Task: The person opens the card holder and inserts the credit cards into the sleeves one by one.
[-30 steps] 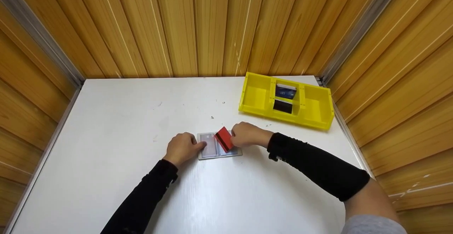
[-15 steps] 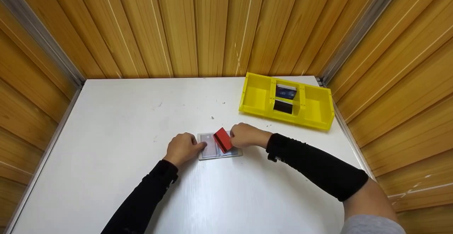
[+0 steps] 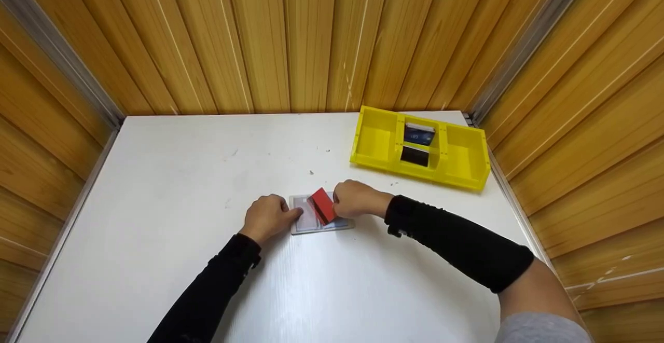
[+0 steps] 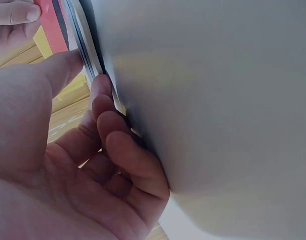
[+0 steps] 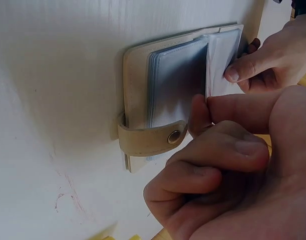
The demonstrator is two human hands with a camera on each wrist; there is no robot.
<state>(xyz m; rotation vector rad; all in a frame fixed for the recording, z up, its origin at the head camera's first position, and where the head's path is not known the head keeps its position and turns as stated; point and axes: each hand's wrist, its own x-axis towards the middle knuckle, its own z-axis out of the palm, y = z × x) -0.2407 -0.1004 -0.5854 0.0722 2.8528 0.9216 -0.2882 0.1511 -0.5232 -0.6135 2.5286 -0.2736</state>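
Note:
A small beige card holder (image 3: 306, 218) with clear plastic sleeves lies spread on the white table. My left hand (image 3: 266, 218) pinches its left edge, thumb on top and fingers at the underside, as the left wrist view shows of the holder's edge (image 4: 87, 37). Between thumb and forefinger, my right hand (image 3: 355, 199) holds a red card (image 3: 323, 206) with a black stripe, tilted over the holder's middle. The right wrist view has the card nearly edge-on; whether its lower end is inside a sleeve I cannot tell. There, a snap strap (image 5: 150, 140) sticks up from the holder's side.
A yellow bin (image 3: 376, 138) with several compartments stands at the back right of the table (image 3: 181, 177). In its middle section are blue cards (image 3: 418, 134) and a dark stack (image 3: 415, 156). Wood-patterned walls (image 3: 311, 42) enclose the back and sides.
My right hand has moved slightly left with the red card, which now stands a little steeper and further over the left sleeve. The left hand and the holder have stayed put.

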